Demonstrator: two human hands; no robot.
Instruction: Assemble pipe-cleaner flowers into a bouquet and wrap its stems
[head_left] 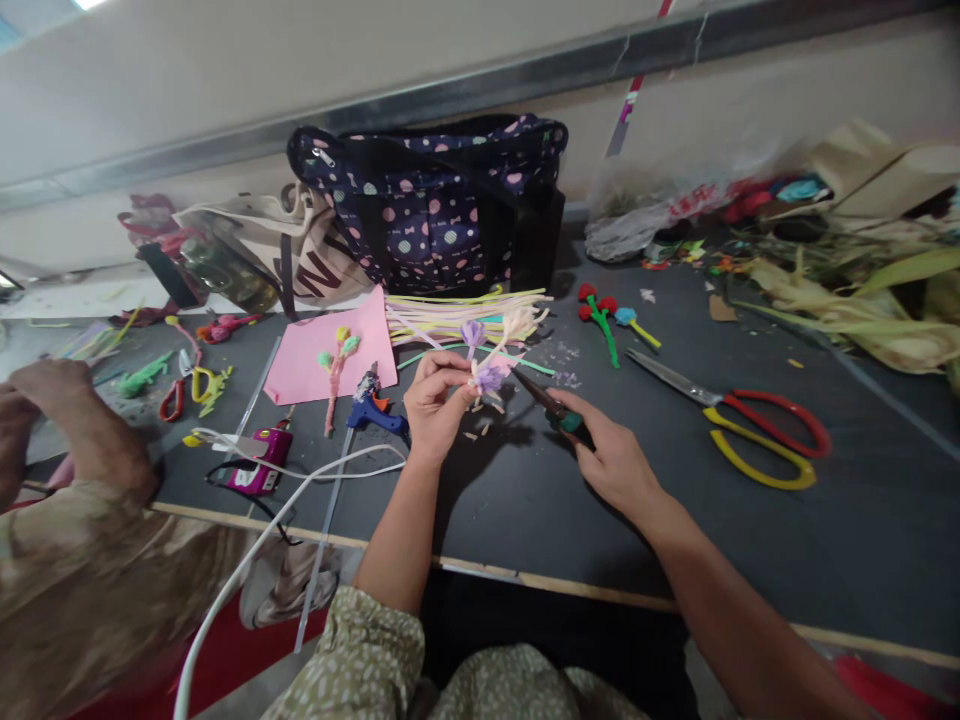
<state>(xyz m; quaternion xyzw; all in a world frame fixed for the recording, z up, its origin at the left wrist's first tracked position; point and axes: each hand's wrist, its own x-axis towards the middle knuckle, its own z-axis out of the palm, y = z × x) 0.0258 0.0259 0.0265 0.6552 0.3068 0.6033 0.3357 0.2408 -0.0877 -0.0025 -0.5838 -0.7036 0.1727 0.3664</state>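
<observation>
My left hand (437,398) pinches a fuzzy craft flower (489,379) with purple petals and cream parts, held above the dark table. A second purple bloom (472,334) and a cream fuzzy tuft (520,322) show just beyond my fingers. My right hand (616,458) is wrapped round a pair of dark-bladed scissors (566,420) with green handles. Their tips point at the flower from the right; whether they touch it I cannot tell. Small cream snippets (472,435) lie below.
A blue glue gun (375,412) with a white cable lies left of my hands, near a pink sheet (300,365). Large scissors (712,400) lie right. Pipe cleaners (450,310) stretch before a patterned bag (427,220). Another person's hand (56,390) rests at left.
</observation>
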